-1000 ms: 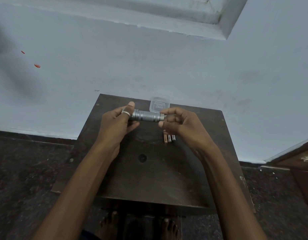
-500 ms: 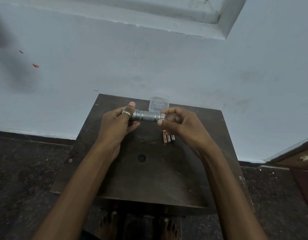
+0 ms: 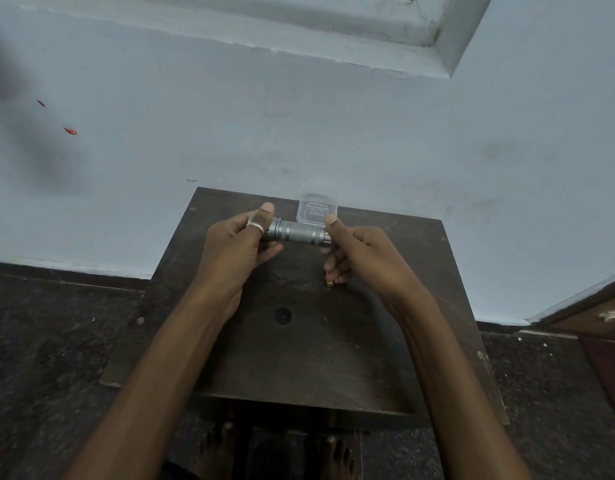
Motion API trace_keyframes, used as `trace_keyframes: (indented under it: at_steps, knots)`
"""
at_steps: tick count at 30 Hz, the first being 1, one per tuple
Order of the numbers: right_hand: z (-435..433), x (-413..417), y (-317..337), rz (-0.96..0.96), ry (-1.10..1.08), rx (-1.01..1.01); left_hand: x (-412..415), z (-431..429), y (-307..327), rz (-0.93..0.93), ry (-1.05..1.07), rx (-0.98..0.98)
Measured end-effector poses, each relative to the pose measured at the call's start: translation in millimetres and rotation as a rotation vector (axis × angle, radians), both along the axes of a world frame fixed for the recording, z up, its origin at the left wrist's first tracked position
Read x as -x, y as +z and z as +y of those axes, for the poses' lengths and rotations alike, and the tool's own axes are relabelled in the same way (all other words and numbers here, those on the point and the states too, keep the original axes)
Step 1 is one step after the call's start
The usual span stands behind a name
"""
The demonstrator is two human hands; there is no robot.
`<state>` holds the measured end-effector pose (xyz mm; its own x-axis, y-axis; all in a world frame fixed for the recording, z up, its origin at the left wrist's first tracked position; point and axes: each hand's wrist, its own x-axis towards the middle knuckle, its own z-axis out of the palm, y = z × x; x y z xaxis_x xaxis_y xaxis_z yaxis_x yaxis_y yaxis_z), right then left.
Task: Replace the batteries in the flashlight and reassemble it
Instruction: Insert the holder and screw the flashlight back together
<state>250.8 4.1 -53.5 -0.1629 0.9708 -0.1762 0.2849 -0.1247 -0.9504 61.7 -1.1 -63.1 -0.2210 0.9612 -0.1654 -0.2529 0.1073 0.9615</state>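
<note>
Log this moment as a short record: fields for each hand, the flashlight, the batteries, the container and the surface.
left hand: grip closed on one end of the flashlight, ring on the thumb
right hand: grip closed on the other end
flashlight: grey metal, level, held above the table between both hands
batteries: on the table under the right hand, mostly hidden; count cannot be told
container: small clear plastic box, at the table's far edge
table: dark wood, a round hole near its middle

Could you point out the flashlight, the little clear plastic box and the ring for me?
flashlight (image 3: 301, 233), head view, on its knurled middle barrel.
clear plastic box (image 3: 315, 213), head view, on its front wall.
ring (image 3: 255, 226), head view, on the band across the left thumb.
</note>
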Motion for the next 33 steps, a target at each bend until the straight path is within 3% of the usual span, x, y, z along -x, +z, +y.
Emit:
trace_keyframes:
  at_steps: [7, 14, 33]
  knots:
    - [0.8, -2.7, 2.6, 0.095, 0.024, -0.125, 3.4, 0.5, 1.0, -0.020, 0.028, 0.006]
    - [-1.3, 0.5, 1.3, 0.016, 0.018, -0.117, 2.7, 1.4, 0.0, -0.014, 0.022, -0.001]
    - [-5.6, 14.9, 5.6, 0.024, -0.142, 0.149, 2.7, 1.0, -1.0, 0.026, -0.026, -0.031]
